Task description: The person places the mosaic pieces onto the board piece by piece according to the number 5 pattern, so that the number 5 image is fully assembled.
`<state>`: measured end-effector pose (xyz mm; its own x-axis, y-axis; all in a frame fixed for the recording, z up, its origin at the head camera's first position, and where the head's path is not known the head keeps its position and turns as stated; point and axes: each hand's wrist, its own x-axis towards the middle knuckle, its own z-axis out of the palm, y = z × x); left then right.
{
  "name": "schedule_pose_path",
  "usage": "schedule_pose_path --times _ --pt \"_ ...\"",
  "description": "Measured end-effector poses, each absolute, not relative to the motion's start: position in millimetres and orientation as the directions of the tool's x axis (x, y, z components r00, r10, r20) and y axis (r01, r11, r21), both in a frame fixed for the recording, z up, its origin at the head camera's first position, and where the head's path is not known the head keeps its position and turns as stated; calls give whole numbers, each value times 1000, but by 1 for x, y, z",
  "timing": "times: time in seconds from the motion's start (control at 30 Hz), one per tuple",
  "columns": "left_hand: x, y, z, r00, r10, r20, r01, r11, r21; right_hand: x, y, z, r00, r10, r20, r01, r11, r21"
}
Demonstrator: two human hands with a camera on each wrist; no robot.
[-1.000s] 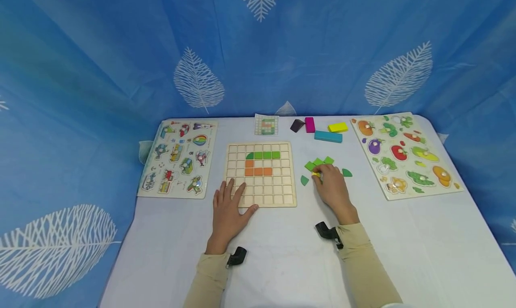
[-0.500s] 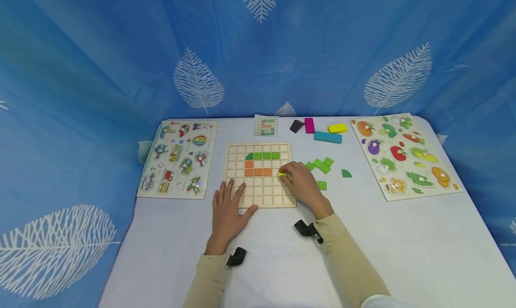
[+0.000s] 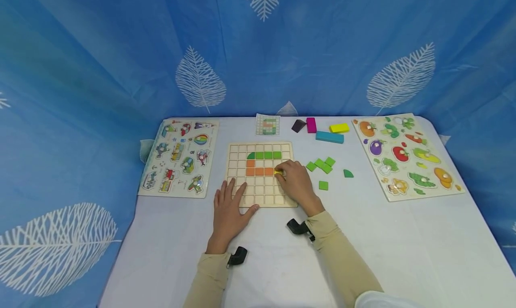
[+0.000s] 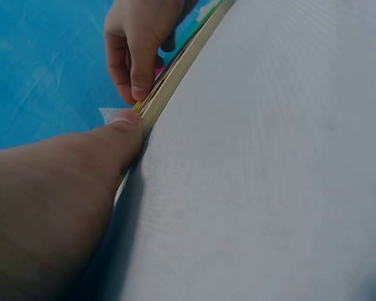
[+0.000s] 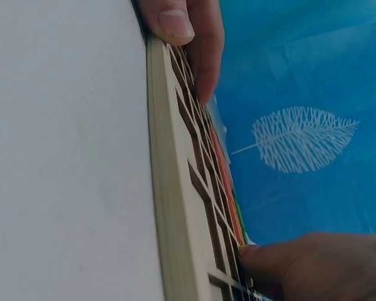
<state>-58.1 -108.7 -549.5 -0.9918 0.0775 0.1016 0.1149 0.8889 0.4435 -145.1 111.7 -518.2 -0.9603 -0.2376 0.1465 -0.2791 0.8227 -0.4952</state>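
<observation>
The right hand (image 3: pixel 298 182) is pinching a yellow piece (image 3: pixel 277 172) between thumb and fingertips, nearly closed around it. The piece is lying at the fingertips, on the hand's left side, over the board (image 3: pixel 274 201) and just right of the orange row (image 3: pixel 260 171); whether it is sitting fully in its cell cannot be told. The left hand (image 3: pixel 231 211) is resting, fingers spread, on the board's near left corner, gripping nothing.
</observation>
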Motion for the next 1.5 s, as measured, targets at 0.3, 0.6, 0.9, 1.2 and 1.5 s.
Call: schedule_pose_path --times 0.3,0.6,0.9,1.2,1.5 --pt "-57 -111 -550 -993 71 98 107 895 434 -143 111 -520 -951 -269 153 -308 795 -522" --pt "-58 -108 -551 -994 76 83 105 894 436 -123 163 -524 -922 -340 187 -387 763 -518" --pt "-58 -107 -547 -996 63 57 81 898 432 -87 245 -538 -946 -129 298 -295 727 -620" --pt "-57 -106 -545 -998 61 34 70 897 436 -86 254 -546 -965 -134 225 -242 780 -577" --pt "-57 -107 -546 -997 62 45 75 894 442 -86 249 -546 -957 -87 275 -232 801 -552"
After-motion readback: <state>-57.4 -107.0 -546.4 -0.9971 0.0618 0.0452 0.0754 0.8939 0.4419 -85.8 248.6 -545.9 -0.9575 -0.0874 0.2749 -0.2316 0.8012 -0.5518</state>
